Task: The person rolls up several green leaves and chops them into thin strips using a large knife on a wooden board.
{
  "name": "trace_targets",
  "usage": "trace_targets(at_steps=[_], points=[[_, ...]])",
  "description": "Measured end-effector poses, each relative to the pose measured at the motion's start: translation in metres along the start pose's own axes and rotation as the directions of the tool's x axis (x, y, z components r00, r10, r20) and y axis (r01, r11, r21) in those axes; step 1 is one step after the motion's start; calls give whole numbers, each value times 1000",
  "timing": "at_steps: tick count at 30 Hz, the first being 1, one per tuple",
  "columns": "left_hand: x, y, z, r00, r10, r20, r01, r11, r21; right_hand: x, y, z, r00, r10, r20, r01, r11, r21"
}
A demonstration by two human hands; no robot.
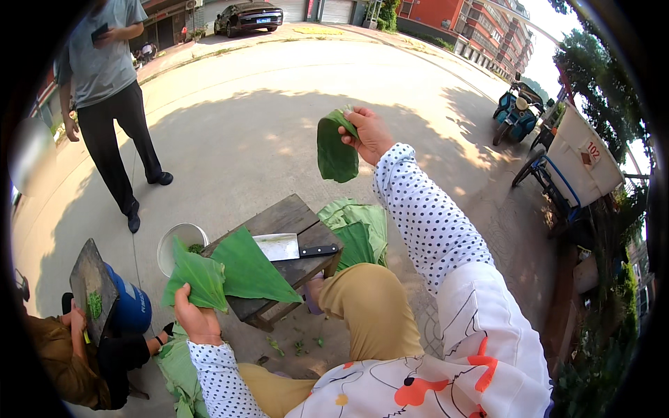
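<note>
My left hand (197,322) is closed on the edge of a broad green leaf (194,277), thumb on top, low on the left. Raised far out in front, my right hand (369,134) pinches a folded green leaf (337,150) that hangs down over the pavement. Between my hands stands a low wooden stool (284,214). Another large leaf (254,268) lies across it, partly covering the blade of a cleaver (279,246) with a black handle. Wide leaves (366,217) are stacked beyond the stool's right side, and more leaves (180,369) lie by my left forearm.
A white bucket (165,245) with chopped greens stands left of the stool. A seated person (52,348) is beside a board (94,282) and blue bucket (131,303). Another person (108,83) stands farther off. A tricycle (519,111) and white bin cart (585,150) are at right.
</note>
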State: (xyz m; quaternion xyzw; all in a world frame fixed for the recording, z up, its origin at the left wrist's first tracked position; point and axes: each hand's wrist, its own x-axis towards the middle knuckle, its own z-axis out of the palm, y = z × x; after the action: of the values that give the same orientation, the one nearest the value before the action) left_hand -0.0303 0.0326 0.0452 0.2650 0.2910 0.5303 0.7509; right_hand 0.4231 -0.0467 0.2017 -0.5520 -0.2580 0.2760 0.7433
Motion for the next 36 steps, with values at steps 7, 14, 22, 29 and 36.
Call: trace_targets(at_steps=[7,14,22,29,36], points=[[-3,12,-7,999,27,47,-27,1000,-6,40,-134,-18,943,-251,-219,216,961,-172],[-5,4,4,996,-15,87,17,1000,-22,8,-92,-7,991,2,135,14,993,-115],[-2,-18,-6,984,-160,77,159,987,18,-86,107,-14,817,555,159,-312,655,-688],[-10,-16,2,982,-151,109,132,977,164,-74,111,11,853,459,250,-123,642,-756],[-6,-28,11,990,-19,139,-7,983,184,-56,65,79,719,-153,678,691,254,-676]])
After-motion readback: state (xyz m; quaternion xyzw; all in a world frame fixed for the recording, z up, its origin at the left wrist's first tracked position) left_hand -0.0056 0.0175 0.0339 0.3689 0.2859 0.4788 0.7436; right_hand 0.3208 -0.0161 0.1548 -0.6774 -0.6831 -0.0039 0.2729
